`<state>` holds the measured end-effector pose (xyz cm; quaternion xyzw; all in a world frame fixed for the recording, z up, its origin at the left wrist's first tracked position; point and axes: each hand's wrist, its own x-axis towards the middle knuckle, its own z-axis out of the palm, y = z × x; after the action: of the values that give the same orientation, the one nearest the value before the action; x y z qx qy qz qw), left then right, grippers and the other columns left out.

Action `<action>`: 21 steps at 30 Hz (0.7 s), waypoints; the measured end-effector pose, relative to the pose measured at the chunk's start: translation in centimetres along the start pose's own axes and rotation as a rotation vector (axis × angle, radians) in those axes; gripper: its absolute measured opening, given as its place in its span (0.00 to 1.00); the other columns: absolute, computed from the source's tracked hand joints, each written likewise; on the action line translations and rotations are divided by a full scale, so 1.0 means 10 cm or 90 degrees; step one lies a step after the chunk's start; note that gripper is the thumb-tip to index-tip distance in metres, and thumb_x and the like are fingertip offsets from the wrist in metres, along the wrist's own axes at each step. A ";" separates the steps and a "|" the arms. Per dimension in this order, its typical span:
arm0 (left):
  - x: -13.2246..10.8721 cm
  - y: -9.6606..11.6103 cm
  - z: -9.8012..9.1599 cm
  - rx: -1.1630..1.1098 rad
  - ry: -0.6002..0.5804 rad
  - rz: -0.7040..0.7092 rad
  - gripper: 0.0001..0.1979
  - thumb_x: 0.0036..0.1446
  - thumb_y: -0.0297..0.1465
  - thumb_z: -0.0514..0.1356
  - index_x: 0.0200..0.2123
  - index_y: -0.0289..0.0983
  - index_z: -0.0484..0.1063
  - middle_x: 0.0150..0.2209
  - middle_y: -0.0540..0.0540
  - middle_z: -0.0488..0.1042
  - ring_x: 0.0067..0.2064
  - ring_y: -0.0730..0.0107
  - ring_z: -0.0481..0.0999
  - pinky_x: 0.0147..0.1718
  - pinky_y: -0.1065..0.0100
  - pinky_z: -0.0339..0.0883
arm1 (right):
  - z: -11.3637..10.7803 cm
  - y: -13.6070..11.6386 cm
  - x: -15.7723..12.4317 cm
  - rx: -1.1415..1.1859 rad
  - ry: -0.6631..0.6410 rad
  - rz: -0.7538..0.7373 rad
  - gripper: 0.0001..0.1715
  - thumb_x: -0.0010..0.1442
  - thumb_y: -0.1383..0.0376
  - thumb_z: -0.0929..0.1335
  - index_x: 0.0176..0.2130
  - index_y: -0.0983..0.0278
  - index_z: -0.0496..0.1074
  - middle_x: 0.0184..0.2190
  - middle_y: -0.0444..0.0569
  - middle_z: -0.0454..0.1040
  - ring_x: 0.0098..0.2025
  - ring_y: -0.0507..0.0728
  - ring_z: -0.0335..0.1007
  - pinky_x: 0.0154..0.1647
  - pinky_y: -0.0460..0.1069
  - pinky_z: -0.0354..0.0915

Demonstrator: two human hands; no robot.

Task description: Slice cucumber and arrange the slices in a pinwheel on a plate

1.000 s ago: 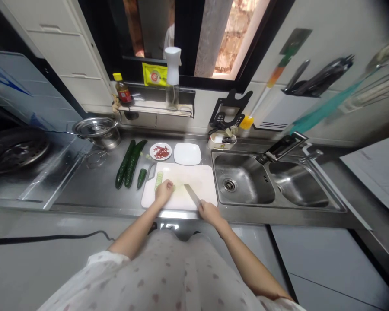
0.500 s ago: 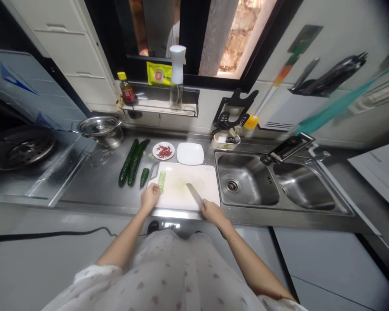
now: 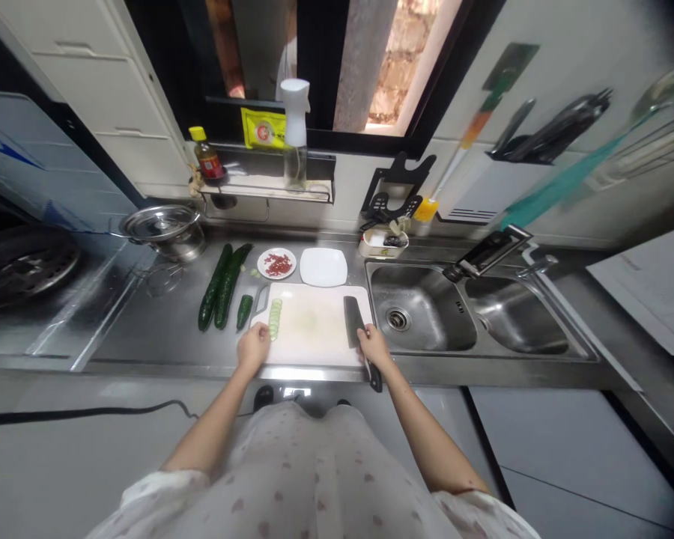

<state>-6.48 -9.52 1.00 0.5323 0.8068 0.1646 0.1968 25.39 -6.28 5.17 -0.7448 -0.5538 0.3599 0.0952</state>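
Note:
On the white cutting board (image 3: 311,348), a row of pale green cucumber slices (image 3: 275,316) lies near the left side. My left hand (image 3: 254,346) is at the board's left front, its fingers curled together beside the lower end of the row. Whatever is between its fingertips, if anything, is hidden. At the right side of the board a kitchen knife (image 3: 353,318) lies flat, blade pointing away from me. My right hand (image 3: 374,346) grips it where blade meets handle, and the black handle sticks out past the board's front edge.
Two long cucumbers (image 3: 223,286) and a cut cucumber piece (image 3: 245,311) lie left of the board. Behind it stand a plate of chopped red bits (image 3: 277,263) and a white plate (image 3: 323,266). A double sink (image 3: 421,340) is at right, a steel pot (image 3: 171,228) at left.
My right hand has moved the knife rightward from the board's middle, and the blade now lies flat at the right side. The left hand stays by the slices. The view has shifted slightly.

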 end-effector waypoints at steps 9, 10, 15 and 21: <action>0.01 -0.05 0.06 -0.017 -0.007 0.004 0.08 0.57 0.30 0.54 0.38 0.42 0.72 0.33 0.48 0.76 0.35 0.66 0.74 0.32 0.71 0.59 | 0.07 0.05 0.15 0.083 0.025 0.016 0.14 0.66 0.58 0.55 0.43 0.64 0.62 0.19 0.37 0.66 0.16 0.48 0.65 0.18 0.40 0.58; 0.01 -0.05 0.07 -0.021 -0.007 0.003 0.09 0.56 0.30 0.54 0.38 0.42 0.72 0.34 0.48 0.76 0.36 0.66 0.74 0.33 0.71 0.59 | 0.07 0.05 0.16 0.076 0.032 0.014 0.15 0.66 0.58 0.55 0.43 0.64 0.62 0.20 0.38 0.67 0.17 0.49 0.65 0.19 0.41 0.59; 0.01 -0.08 0.11 -0.028 0.012 0.023 0.09 0.55 0.30 0.55 0.38 0.41 0.72 0.37 0.47 0.76 0.38 0.65 0.74 0.35 0.70 0.61 | 0.03 0.06 0.17 -0.059 0.084 -0.013 0.13 0.65 0.61 0.59 0.41 0.66 0.66 0.28 0.47 0.74 0.28 0.52 0.71 0.29 0.43 0.60; 0.00 -0.11 0.15 -0.056 0.017 0.028 0.09 0.54 0.29 0.55 0.38 0.41 0.72 0.37 0.47 0.76 0.40 0.64 0.74 0.39 0.68 0.63 | -0.05 0.01 0.11 -0.186 0.138 -0.010 0.18 0.66 0.60 0.59 0.51 0.69 0.64 0.39 0.56 0.76 0.43 0.57 0.72 0.39 0.45 0.59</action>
<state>-6.61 -9.81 -0.84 0.5384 0.7894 0.2113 0.2059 25.92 -5.23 4.96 -0.7807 -0.5926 0.1923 0.0479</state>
